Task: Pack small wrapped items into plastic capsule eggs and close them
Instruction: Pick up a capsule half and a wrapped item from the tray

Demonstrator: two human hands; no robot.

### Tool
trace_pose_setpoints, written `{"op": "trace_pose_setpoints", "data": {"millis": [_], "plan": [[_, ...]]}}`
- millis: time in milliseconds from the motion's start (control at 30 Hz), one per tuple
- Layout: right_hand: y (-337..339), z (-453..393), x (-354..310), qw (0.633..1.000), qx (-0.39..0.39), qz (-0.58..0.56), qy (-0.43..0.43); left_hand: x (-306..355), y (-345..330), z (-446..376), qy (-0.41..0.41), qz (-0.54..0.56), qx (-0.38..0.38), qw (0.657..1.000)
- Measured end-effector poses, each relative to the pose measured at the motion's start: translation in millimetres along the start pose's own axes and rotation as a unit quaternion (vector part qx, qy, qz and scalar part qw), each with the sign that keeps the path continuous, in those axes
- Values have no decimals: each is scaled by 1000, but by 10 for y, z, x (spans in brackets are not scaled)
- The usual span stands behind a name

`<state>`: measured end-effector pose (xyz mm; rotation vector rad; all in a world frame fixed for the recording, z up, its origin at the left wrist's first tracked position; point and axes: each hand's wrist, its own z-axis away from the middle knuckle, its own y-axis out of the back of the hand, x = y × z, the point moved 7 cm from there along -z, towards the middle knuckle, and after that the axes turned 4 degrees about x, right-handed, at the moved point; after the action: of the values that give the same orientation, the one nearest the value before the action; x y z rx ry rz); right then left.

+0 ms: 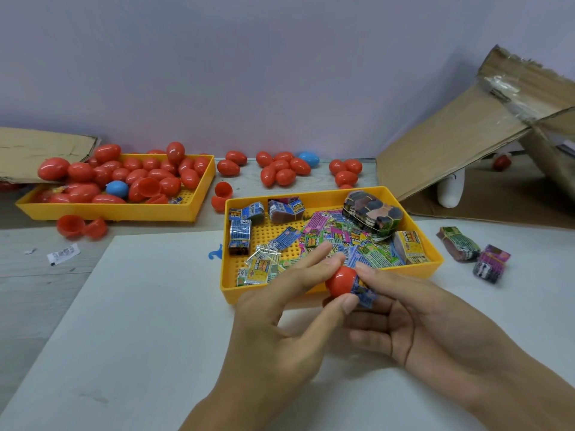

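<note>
My left hand [280,309] pinches a red capsule egg half [340,281] between thumb and fingers, just in front of the near yellow tray [230,275]. My right hand [413,315] holds a small blue wrapped item [364,293] against the open side of that half, part of it sticking out. The near tray holds several loose and bundled wrapped items [336,241]. A second yellow tray [118,209] at the back left is heaped with closed red eggs [133,175] and one blue egg [117,188].
Loose red eggs [281,169] and a blue one [309,159] lie along the wall. Open red halves [81,227] sit by the left tray. Two wrapped bundles [476,253] lie right of the near tray. A torn cardboard box [485,132] stands at the right. A white mat [140,321] covers the near table.
</note>
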<state>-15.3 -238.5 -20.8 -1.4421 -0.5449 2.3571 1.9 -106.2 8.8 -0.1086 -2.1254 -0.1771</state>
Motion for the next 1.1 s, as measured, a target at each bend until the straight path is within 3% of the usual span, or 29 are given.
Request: {"op": "trace_pose_setpoints", "data": {"millis": [367, 600, 667, 733, 833, 933, 1000, 1100], "plan": [[17, -16, -10, 1000, 11, -25, 10, -14, -46, -7, -26, 0, -32, 999], [4, -31, 17, 1000, 8, -13, 14, 27, -2, -12, -31, -6, -1, 1000], [-8, -27, -37, 998, 20, 11, 63, 24, 5, -17, -9, 8, 2, 1000], [39, 20, -167, 975, 68, 98, 188, 19, 27, -8, 15, 15, 14, 1000], [-77, 228, -329, 879, 94, 235, 405, 57, 89, 13, 41, -18, 51, 998], [-219, 319, -265, 807, 59, 340, 480, 33, 40, 32, 106, 47, 48, 992], [-251, 319, -240, 807, 32, 351, 474, -4, 29, 8, 125, 100, 47, 986], [-221, 299, -266, 853, 15, 282, 439, -37, 101, -54, 105, 120, 55, 986]]}}
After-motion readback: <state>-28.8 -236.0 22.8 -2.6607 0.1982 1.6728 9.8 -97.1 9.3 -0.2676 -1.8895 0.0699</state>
